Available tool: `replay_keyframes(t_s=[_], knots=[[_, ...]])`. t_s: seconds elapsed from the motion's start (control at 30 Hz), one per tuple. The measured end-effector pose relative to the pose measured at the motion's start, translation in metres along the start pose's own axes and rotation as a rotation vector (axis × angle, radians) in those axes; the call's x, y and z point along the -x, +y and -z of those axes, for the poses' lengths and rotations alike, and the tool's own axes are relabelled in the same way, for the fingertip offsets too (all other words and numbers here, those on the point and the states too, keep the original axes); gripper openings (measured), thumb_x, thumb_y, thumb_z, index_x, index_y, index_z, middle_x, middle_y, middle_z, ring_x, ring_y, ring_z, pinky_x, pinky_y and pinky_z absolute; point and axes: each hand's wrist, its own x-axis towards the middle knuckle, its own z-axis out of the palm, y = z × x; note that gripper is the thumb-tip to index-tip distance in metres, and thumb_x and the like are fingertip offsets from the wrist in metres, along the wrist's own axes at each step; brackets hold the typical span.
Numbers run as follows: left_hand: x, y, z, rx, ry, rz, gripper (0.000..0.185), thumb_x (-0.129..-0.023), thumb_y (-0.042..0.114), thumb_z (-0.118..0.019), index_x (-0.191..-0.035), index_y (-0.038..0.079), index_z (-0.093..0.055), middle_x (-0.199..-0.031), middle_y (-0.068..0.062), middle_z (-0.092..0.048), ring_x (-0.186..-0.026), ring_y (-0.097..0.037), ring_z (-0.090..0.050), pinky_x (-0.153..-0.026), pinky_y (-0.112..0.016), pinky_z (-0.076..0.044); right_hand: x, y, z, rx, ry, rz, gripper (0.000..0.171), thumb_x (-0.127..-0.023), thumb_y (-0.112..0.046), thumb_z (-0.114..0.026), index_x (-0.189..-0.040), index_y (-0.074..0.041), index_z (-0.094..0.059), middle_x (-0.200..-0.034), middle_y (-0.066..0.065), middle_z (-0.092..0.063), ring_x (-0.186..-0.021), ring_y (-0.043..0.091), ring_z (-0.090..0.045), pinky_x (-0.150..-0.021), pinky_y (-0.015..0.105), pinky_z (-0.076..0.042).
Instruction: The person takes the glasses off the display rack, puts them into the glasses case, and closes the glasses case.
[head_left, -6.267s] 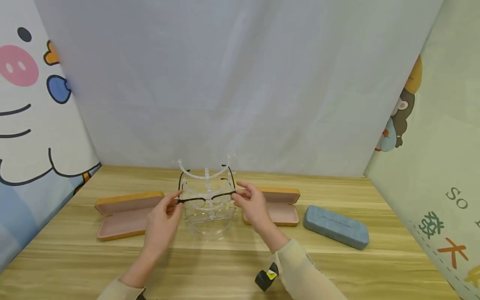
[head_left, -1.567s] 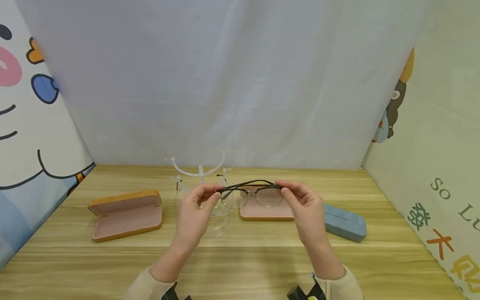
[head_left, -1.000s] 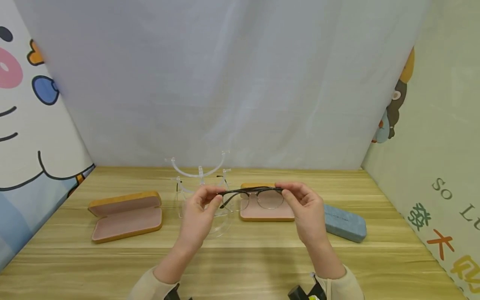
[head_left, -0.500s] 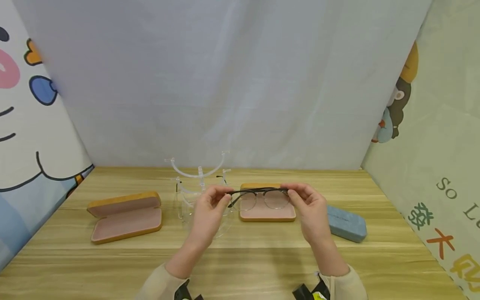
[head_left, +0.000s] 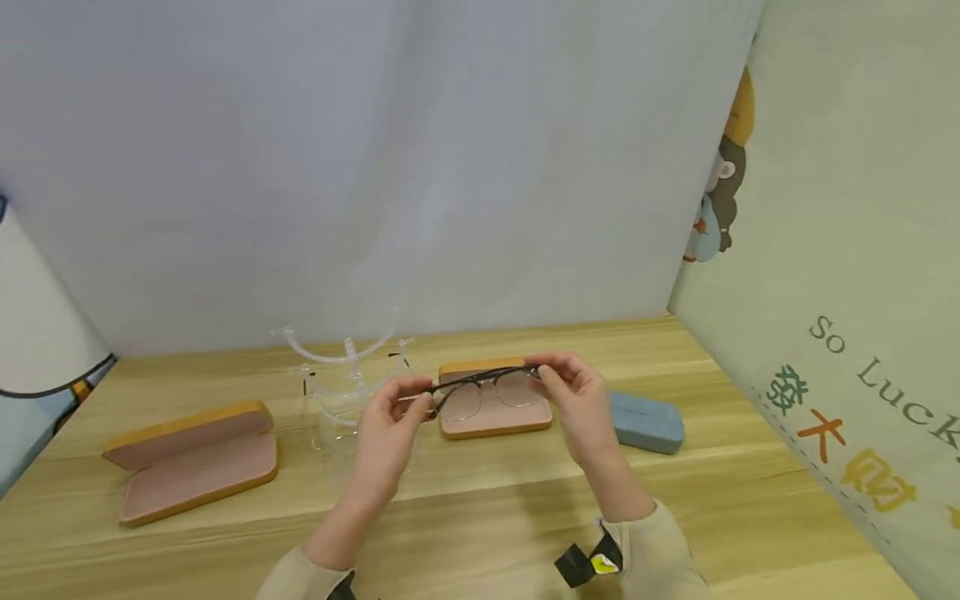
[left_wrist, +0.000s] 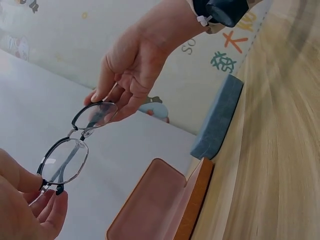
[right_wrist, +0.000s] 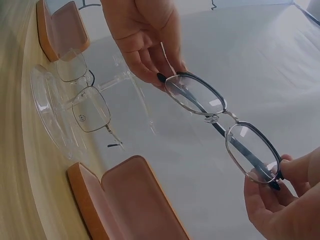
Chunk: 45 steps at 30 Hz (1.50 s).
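The black-topped glasses (head_left: 486,378) are being held in the air over the middle case (head_left: 498,432), apart from it. One end of the frame is being pinched between the thumb and fingers of the left hand (head_left: 386,425); the other end is being pinched in the same way by the right hand (head_left: 583,408). Behind the lenses, the dark arms are lying folded.

From the thin metal lower rims and clear lenses, a light, fairly stiff but easily bent thing is being judged to be in hand. Smooth lenses would be slipping and smudging under fingertips, so grip is being best taken at the outer corners by the hinges, as is being done here. Wire glasses (right_wrist: 91,112) of even slighter build are being carried by the clear stand (head_left: 350,352), left of the middle case.

On the printed sheet (head_left: 847,250), well right of the middle case, "So Luck" is being shown, running out of view, with 發, 大 and 财 below. On the blue case (head_left: 648,423), just right of the middle case, faint marks are perhaps forming lettering, too blurred to be read.
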Motion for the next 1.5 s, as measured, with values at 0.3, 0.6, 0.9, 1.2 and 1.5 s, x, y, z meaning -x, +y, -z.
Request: replay_keyframes(t_s=[0.3, 0.6, 0.9, 1.2, 1.5], knots=[[-0.014, -0.016, -0.024, 0.062, 0.119, 0.057, 0.02, -0.086, 0.005, -0.06, -0.104, -0.004, -0.057, -0.099, -0.014, -0.059, -0.078, -0.015, -0.061, -0.069, -0.026, -0.054, -0.005, 0.005, 0.008, -0.015, 0.148, -0.116, 0.023, -0.089, 0.002, -0.052, -0.11, 0.012, -0.051, -0.1, 0.006, -0.055, -0.087, 0.013, -0.062, -0.083, 0.026, -0.051], [-0.018, -0.028, -0.043, 0.025, 0.133, 0.09, 0.028, -0.088, 0.011, -0.058, -0.113, -0.001, -0.057, -0.108, -0.015, -0.061, -0.094, -0.027, -0.061, -0.078, -0.033, -0.053, -0.017, 0.025, 0.017, 0.23, 0.281, -0.212, 0.021, -0.087, -0.009, -0.06, -0.106, 0.001, -0.059, -0.085, -0.007, -0.06, -0.081, 0.009, -0.061, -0.078, 0.024, -0.052], [-0.016, -0.043, -0.056, -0.07, 0.033, 0.205, 0.058, -0.09, 0.021, -0.057, -0.138, -0.001, -0.033, -0.135, -0.023, -0.041, -0.121, -0.037, -0.043, -0.097, -0.046, -0.041, -0.025, 0.046, 0.023, 0.576, 0.25, -0.279, 0.022, -0.086, -0.015, -0.062, -0.103, 0.0, -0.064, -0.103, 0.015, -0.063, -0.086, 0.022, -0.066, -0.075, 0.032, -0.053], [-0.02, -0.048, -0.062, -0.211, 0.017, 0.263, 0.067, -0.089, 0.024, -0.056, -0.138, -0.009, -0.026, -0.142, -0.026, -0.028, -0.131, -0.041, -0.025, -0.108, -0.051, -0.022, -0.032, 0.059, 0.023, 0.795, 0.12, -0.297, 0.022, -0.089, -0.013, -0.056, -0.105, -0.002, -0.064, -0.102, 0.017, -0.064, -0.088, 0.025, -0.063, -0.066, 0.027, -0.05], [-0.019, -0.047, -0.066, -0.321, 0.029, 0.29, 0.072, -0.088, 0.029, -0.055, -0.14, -0.008, -0.021, -0.144, -0.026, -0.024, -0.133, -0.042, -0.017, -0.108, -0.054, -0.017, -0.028, 0.055, 0.014, 0.954, -0.028, -0.314, 0.029, -0.092, -0.011, -0.047, -0.115, 0.0, -0.061, -0.112, 0.021, -0.061, -0.069, 0.019, -0.057, -0.054, 0.027, -0.042]])
